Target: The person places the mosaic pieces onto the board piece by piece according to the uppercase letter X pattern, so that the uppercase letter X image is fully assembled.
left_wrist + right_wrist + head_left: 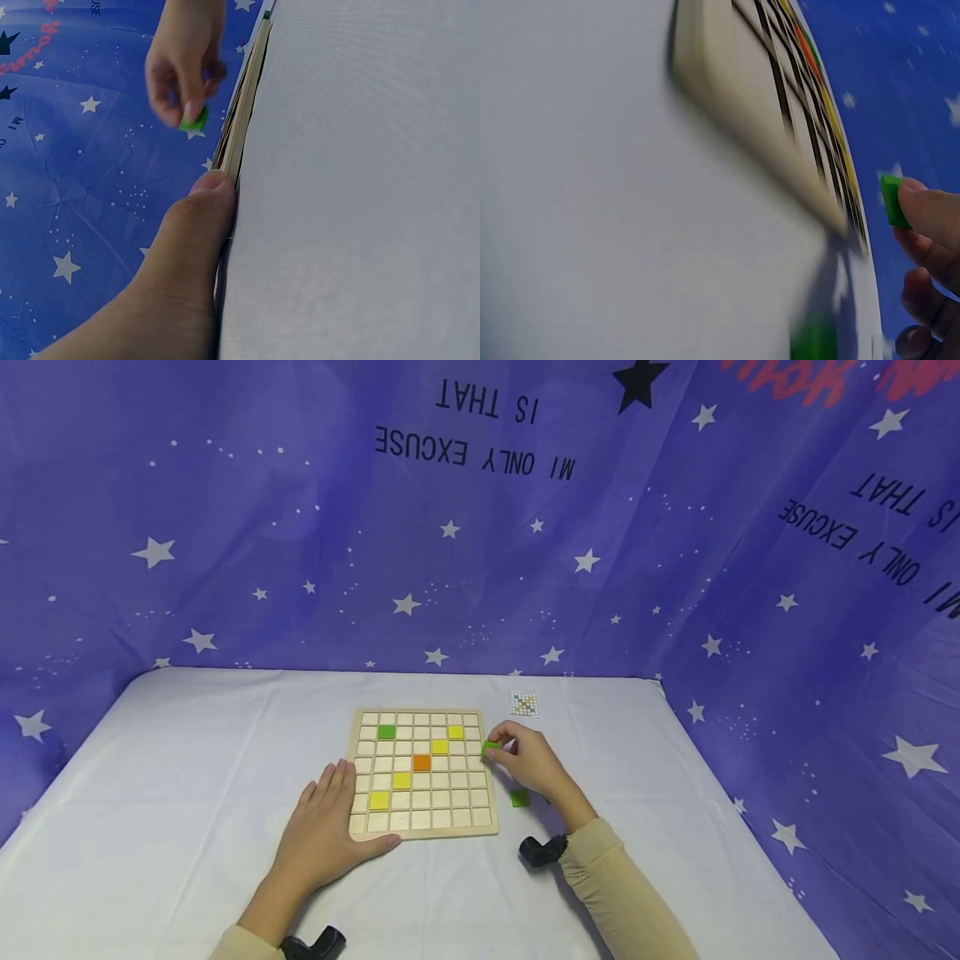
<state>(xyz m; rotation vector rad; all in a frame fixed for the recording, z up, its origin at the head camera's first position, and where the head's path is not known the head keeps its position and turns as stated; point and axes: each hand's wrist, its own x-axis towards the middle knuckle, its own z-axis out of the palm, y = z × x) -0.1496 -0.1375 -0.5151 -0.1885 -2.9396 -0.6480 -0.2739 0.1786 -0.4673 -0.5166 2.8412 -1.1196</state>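
A square wooden grid board [442, 836] lies on the white table, its cells mostly bare wood. Yellow tiles [402, 781] and one orange tile [422, 763] form a diagonal across it, with a green tile [386, 732] near the upper left. My left hand [322, 827] rests along the board's left side, fingers straight, thumb at the near edge. In my right hand [531, 762] a green tile [894, 201] is pinched between thumb and fingers, held up by the board's right edge. Another green tile [519, 798] lies on the cloth below that hand.
A small printed pattern card [524, 703] lies beyond the board's upper right corner. Black wrist mounts [543, 851] sit on both wrists. A purple star-printed curtain [405, 560] hangs behind the table and along the right side.
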